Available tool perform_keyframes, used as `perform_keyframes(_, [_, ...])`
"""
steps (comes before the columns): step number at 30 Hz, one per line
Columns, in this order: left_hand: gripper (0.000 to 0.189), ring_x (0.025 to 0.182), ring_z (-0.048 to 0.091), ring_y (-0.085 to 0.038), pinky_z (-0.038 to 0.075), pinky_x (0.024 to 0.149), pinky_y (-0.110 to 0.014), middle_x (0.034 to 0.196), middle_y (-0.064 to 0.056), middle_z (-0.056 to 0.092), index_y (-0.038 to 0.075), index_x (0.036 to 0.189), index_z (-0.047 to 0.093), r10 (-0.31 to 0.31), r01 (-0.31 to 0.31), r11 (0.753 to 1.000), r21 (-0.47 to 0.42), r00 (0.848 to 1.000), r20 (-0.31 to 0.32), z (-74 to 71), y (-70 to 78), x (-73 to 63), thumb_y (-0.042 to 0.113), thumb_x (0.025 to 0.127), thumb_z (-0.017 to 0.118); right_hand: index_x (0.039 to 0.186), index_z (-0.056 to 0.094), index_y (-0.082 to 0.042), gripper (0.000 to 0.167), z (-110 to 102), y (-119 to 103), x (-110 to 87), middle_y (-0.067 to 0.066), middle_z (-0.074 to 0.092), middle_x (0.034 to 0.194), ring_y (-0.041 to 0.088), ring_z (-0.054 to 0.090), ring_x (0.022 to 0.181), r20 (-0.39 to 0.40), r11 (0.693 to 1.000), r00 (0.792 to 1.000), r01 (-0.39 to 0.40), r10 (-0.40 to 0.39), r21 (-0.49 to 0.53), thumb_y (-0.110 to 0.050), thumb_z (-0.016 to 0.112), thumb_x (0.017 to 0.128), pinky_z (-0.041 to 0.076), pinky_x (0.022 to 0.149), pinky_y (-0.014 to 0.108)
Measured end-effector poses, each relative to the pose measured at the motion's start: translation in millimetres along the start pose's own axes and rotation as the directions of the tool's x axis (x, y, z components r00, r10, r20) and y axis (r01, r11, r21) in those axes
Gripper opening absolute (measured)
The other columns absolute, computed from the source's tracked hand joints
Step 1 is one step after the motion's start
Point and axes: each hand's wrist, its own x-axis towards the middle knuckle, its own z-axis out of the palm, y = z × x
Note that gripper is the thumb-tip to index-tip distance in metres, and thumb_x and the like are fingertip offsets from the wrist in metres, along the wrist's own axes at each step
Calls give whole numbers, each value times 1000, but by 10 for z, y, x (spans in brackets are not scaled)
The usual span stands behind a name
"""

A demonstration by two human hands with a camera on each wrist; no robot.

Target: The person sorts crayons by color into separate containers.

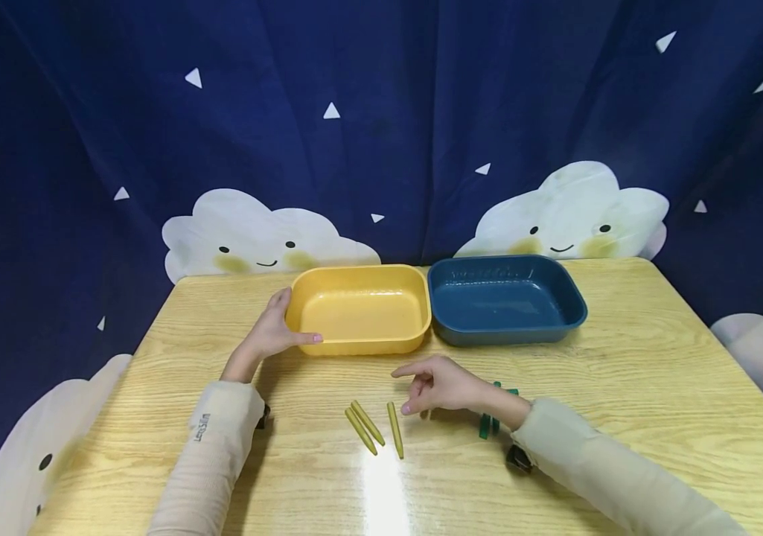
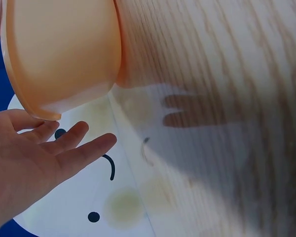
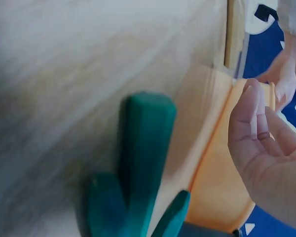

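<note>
While our spread left hand (image 1: 272,329) touches the yellow tub (image 1: 362,348), our parted right hand (image 1: 441,383) seems set to collect a stick (image 1: 395,430). We'd next pinch it.

Toward its far edge, a wood-grain table (image 1: 636,387) bore a yellow bin (image 1: 368,347) and, just right of it, a blue bin (image 1: 508,336). Nearer lay 3 yellow sticks (image 1: 395,430), the left 2 close together, and, farther right, partly hidden green sticks (image 1: 484,426).

Three yellow sticks (image 1: 396,430), two tubs (image 1: 361,348)
</note>
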Motion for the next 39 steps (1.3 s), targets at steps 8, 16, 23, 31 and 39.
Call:
perform_keyframes(8, [116,134,9,-41,12,107,-53,148,-25,5,-7,143,2,-16,16,1000,-7,1000,3,-2,6,6,31,66,81,125,51,7,58,111,-3,36,7,63,63,28,60,54,16,999,1000,-25,26,-46,-9,74,75,50,49,30])
perform_keyframes(16, [115,134,9,-41,13,107,-53,148,-24,5,-6,143,4,-27,28,999,-16,1000,13,7,30,8,31,66,81,124,52,6,60,195,27,50,0,55,52,6,44,44,23,984,999,-42,46,-171,-12,76,72,36,44,18])
perform_keyframes(23, [114,134,9,-40,13,107,-52,149,-23,5,-6,143,4,-35,35,999,-8,999,9,5,35,-8,30,67,81,121,56,4,58,245,34,60,-6,47,49,2,40,44,22,954,1000,4,3,-299,-14,78,71,40,50,18])
perform_keyframes(31, [114,134,11,-40,14,107,-52,148,-23,7,-7,142,6,-27,27,1000,5,1000,5,-4,6,11,30,66,81,112,64,0,48,283,53,60,-5,49,50,1,41,45,3,932,1000,16,-15,-363,-16,79,70,44,54,18])
perform_keyframes(39, [114,134,10,-40,13,107,-53,148,-24,6,-7,142,4,-20,20,1000,3,1000,12,-22,20,6,29,67,81,98,64,0,37,282,57,48,-6,55,63,2,47,53,-45,940,999,-9,-6,-340,-11,80,67,45,58,19])
